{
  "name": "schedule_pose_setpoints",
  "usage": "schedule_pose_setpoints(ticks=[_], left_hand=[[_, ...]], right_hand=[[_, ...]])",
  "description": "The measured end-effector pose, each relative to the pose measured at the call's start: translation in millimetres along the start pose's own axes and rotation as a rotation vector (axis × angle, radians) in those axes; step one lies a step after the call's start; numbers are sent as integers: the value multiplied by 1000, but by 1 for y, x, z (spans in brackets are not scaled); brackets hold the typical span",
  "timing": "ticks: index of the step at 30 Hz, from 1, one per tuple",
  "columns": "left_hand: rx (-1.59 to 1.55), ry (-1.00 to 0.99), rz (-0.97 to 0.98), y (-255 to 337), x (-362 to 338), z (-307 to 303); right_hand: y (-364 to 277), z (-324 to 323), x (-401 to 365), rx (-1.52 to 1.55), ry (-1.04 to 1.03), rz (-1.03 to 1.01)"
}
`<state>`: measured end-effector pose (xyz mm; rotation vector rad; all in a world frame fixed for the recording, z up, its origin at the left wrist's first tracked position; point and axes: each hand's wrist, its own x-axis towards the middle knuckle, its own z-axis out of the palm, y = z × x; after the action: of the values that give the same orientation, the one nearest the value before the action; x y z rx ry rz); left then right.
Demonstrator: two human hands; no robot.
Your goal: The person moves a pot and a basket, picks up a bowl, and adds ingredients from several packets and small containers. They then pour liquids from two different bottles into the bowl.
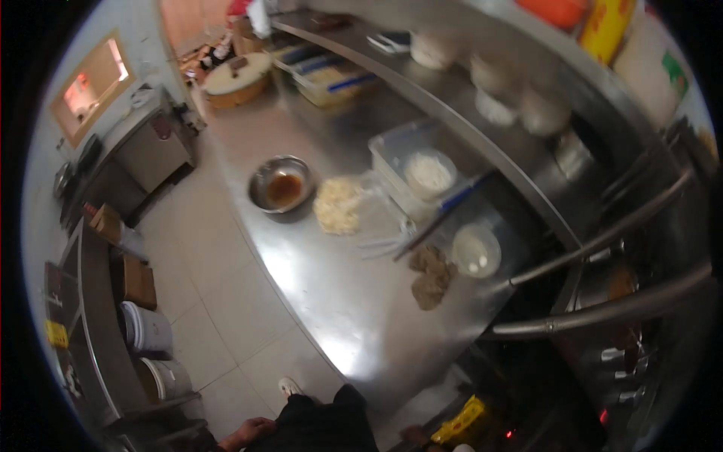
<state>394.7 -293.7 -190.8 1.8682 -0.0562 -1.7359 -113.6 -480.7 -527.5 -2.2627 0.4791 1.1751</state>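
Observation:
At the bottom of the head view, my left hand (257, 430) hangs beside my dark trousers with its fingers curled in; nothing shows in it. A dim, blurred shape by the yellow packet (461, 419) at the bottom right appears to be my right hand (414, 435); its fingers do not show clearly. On the steel counter (324, 301) stands a metal bowl (260, 188) with brown liquid. Near it lie a pale, shredded-looking heap (337, 205) and a crumpled brown cloth (431, 279). A clear round tub (477, 251) with white contents stands beside the cloth.
A clear plastic bin (388, 162) holds a bowl of white powder (430, 174). Further back are food trays (325, 84) and a round wooden board (239, 77). A steel shelf (467, 113) runs above the counter. White buckets (151, 331) stand left, across the tiled floor (203, 286).

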Motion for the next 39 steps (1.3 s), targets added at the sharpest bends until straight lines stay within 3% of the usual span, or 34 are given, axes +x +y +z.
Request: schedule_pose_setpoints(ticks=[1,3,5,7,11,13,15,16,19,21,22,26,34,38,39], left_hand=[[-33,-12,15,-7,0,-13],[-111,4,78,-21,3,-39],[-212,-30,3,-34,3,-66],[-171,-2,80,-28,-10,-91],[133,158,271,-37,-13,-146],[49,191,336,-40,-16,-167],[-70,122,578,-48,-23,-182],[-102,157,585,-49,-25,-190],[6,88,667,-51,-36,-208],[53,-120,725,-59,-50,-218],[34,-94,731,-68,-56,-223],[-360,-194,607,-100,-70,-254],[-655,5,579,-131,-82,-346],[-697,56,388,-162,-79,-398],[-490,397,641,-197,-12,-400]], right_hand=[[-12,3,-9,-147,12,-215],[-51,-65,-35,451,-20,170],[-74,-136,-40,594,55,325],[-98,-208,-39,581,158,352],[-166,-326,-26,482,345,288],[-210,-374,-9,425,413,210],[-262,-413,10,368,449,112],[-289,-428,21,338,449,51],[-375,-461,48,246,403,-160],[-439,-475,61,175,296,-334],[-472,-479,66,129,215,-419],[-575,-500,88,-71,-75,-655],[-707,-552,185,-404,-378,-818],[-776,-567,227,-463,-419,-892],[-796,-569,238,-475,-420,-910]])
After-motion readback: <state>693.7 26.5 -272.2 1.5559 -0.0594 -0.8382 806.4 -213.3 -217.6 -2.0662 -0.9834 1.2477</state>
